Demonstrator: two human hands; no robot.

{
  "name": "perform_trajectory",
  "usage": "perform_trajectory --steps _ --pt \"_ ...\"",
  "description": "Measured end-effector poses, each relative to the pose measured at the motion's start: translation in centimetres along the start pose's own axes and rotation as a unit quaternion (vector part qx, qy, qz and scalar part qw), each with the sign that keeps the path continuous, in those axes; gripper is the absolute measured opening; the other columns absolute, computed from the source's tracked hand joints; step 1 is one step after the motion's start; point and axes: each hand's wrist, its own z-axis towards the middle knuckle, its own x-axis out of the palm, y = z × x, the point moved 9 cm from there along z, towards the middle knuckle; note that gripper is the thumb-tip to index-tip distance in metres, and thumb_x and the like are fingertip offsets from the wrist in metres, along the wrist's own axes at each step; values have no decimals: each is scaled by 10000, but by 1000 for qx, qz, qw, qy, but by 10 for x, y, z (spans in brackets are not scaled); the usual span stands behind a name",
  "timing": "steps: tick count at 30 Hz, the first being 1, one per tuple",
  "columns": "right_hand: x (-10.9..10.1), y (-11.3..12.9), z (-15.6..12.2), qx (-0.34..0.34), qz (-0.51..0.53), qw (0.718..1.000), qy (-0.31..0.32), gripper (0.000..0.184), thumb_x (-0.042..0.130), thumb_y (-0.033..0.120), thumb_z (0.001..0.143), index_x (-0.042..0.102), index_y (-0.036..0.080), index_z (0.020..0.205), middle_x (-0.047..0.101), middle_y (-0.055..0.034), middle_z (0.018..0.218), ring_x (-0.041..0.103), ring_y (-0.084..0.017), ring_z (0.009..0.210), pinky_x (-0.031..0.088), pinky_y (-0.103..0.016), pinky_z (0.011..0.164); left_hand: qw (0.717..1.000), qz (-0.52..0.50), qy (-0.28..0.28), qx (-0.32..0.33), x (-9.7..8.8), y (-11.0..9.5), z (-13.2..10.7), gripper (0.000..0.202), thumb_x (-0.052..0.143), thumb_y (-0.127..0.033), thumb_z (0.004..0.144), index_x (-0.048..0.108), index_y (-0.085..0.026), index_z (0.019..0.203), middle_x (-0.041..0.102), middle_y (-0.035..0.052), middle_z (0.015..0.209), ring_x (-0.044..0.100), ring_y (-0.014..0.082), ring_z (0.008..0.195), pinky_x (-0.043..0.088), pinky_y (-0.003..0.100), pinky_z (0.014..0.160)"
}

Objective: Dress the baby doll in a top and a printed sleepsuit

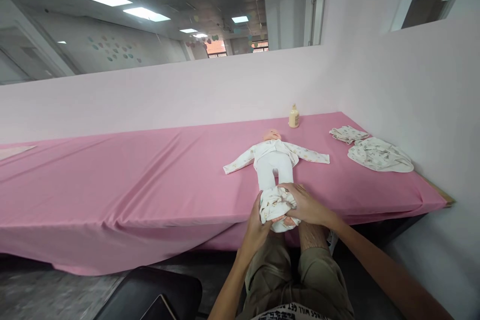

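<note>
On the pink-covered table lies a baby doll (272, 134) on its back, in a white long-sleeved top (270, 147) with patterned sleeves and white leggings (266, 170). Bunched around the doll's feet at the table's front edge is a white patterned garment (276, 203), perhaps a pair of baby trousers. My left hand (259, 220) grips its left side and my right hand (305, 206) its right side. Part of the doll's feet shows pinkish below the cloth. Several of my fingertips are hidden in the folds.
A cream pump bottle (294, 117) stands at the back by the wall. Folded patterned baby clothes (380, 154) lie at the right. The pink cloth (112, 180) has creases and hangs over the front. A black seat with a phone (159, 308) is at lower left.
</note>
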Motion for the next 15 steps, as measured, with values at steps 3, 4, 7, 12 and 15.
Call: perform_trajectory --steps 3,4,7,12,15 --pt "-1 -18 9 54 124 987 86 596 730 353 740 546 231 1293 589 -72 1268 536 -277 1164 439 -388 970 999 44 31 6 -6 0 8 739 673 -340 806 350 -201 1456 500 134 1419 497 287 1280 404 425 1073" --pt "-1 -22 12 70 162 978 113 520 696 399 779 576 231 1256 602 -65 1250 548 -261 1149 444 -376 962 998 50 46 -5 -7 2 11 740 661 -343 816 330 -198 1462 498 137 1419 511 278 1266 425 413 1052" --pt "1 -36 19 111 206 958 165 355 517 474 904 656 198 1080 658 -63 1100 596 -223 1021 469 -359 883 993 79 86 -27 -9 6 16 791 642 -339 827 243 -188 1492 469 145 1443 510 261 1264 439 387 1028" --pt "9 -51 19 136 209 954 164 273 522 385 896 656 155 961 673 -66 974 603 -194 870 471 -324 767 971 230 61 6 -22 11 20 734 591 -286 832 269 -172 1482 515 147 1379 503 274 1224 413 423 1020" --pt "14 -53 11 133 218 949 187 217 592 323 837 644 143 948 665 -53 915 588 -167 806 456 -280 694 948 316 29 36 -26 10 20 625 565 -255 830 360 -153 1411 575 149 1284 545 273 1136 450 414 940"
